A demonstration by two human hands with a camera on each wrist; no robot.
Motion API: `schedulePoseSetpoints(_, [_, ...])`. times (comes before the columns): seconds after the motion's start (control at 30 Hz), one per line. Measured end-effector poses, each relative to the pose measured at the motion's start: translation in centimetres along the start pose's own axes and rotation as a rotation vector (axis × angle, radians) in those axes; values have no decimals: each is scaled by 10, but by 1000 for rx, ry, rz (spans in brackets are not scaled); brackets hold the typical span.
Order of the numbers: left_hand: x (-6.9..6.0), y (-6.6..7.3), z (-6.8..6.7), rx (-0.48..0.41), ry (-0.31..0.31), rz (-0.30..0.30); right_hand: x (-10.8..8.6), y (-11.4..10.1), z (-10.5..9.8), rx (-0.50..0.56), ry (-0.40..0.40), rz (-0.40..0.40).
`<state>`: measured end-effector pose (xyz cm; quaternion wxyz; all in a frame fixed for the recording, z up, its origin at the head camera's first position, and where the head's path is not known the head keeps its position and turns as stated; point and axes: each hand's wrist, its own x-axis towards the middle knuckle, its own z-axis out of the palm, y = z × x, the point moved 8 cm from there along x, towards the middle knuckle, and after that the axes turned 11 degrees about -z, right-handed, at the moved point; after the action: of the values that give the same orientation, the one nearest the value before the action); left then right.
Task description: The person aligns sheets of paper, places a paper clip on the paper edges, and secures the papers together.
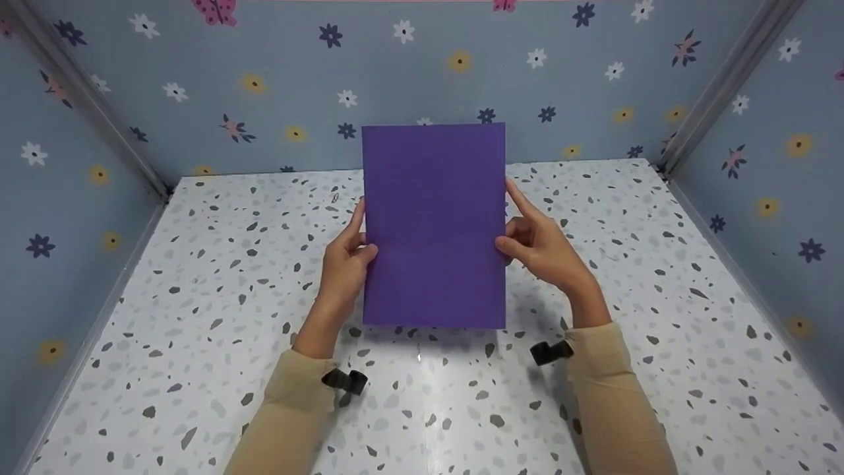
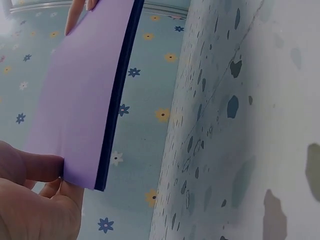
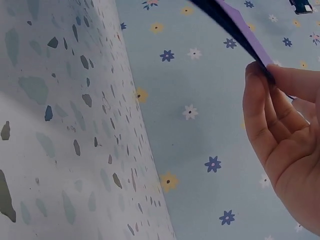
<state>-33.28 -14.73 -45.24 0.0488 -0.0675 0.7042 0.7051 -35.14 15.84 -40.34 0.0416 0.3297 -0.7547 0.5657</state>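
A flat purple rectangle [image 1: 435, 224], like a sheet or thin folder, is held up above the speckled surface in the head view. The left hand [image 1: 344, 264] pinches its left edge, thumb on the front face. On the right edge, the right hand [image 1: 544, 247] grips with thumb in front and its index finger stretched up along the side. In the left wrist view the purple item [image 2: 82, 100] shows a dark edge, with the left hand [image 2: 42, 200] at its corner. The right wrist view has the right hand [image 3: 290, 135] pinching the dark-edged item [image 3: 245, 37].
A white speckled tabletop [image 1: 217, 297] lies beneath the hands. Blue flowered panels [image 1: 297, 66] stand behind and on both sides, with grey corner strips [image 1: 732, 86]. Small black devices [image 1: 346, 381] are fixed at both sleeve cuffs.
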Motion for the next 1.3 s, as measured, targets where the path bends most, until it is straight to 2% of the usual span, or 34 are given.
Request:
schedulePoseSetpoints(0.17, [0, 0, -1, 4, 11, -3, 2, 4, 4, 27, 26, 28])
schedulePoseSetpoints(0.37, [-1, 0, 0, -9, -14, 5, 4, 4, 7, 75, 86, 38])
schedulePoseSetpoints(0.8, [-5, 7, 7, -39, -42, 23, 7, 2, 16, 23, 248, 23])
schedulePoseSetpoints(0.93, [-6, 9, 8, -39, -49, 34, 6, 2, 15, -31, 282, 28])
schedulePoseSetpoints(1.17, [-8, 11, 11, -29, -44, 45, 4, 1, 12, -209, 377, 38])
schedulePoseSetpoints(1.3, [-9, 10, 12, -29, -65, 46, 3, -1, 10, -273, 415, 7])
